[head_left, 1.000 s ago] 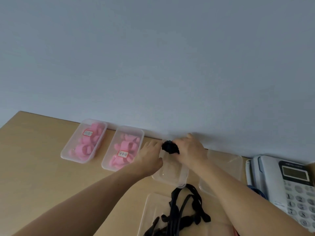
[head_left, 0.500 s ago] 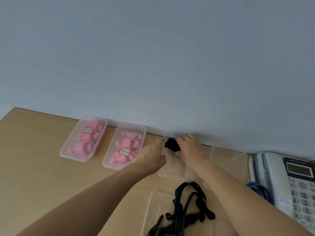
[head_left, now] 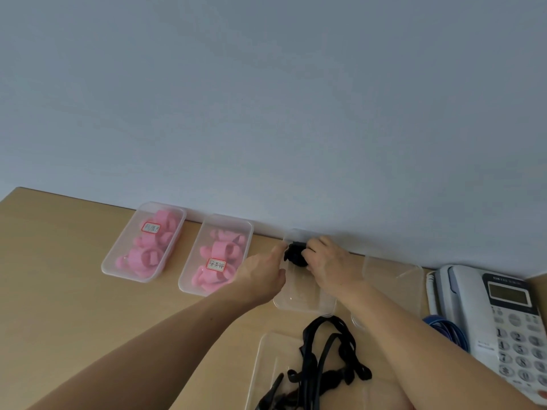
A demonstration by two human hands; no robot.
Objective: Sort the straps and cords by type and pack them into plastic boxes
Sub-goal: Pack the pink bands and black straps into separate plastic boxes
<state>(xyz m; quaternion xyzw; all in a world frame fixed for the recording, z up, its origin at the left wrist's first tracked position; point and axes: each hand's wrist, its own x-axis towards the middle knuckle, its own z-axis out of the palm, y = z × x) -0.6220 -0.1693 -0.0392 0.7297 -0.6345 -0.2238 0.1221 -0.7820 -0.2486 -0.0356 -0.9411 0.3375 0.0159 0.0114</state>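
Half curled, the right hand point(head_left: 328, 266) pinched a black strap bundle point(head_left: 296, 256) over the far end of a clear box point(head_left: 302, 300). The left hand point(head_left: 260, 276) lay against that box's left rim, its grip unclear. The box sat against the wall point(head_left: 266, 113), with open bench point(head_left: 59, 291) to the left. Loose black straps point(head_left: 322, 365) ran off the near edge.

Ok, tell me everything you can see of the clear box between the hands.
The clear box is a shallow, see-through plastic tray, rectangular with rounded corners and no lid. It lies flat on the desk, its far end near the wall, just right of a pink-strap box. The left hand lies against its left rim. The right hand holds a black bundle at its far end. The rest of its floor looks bare.
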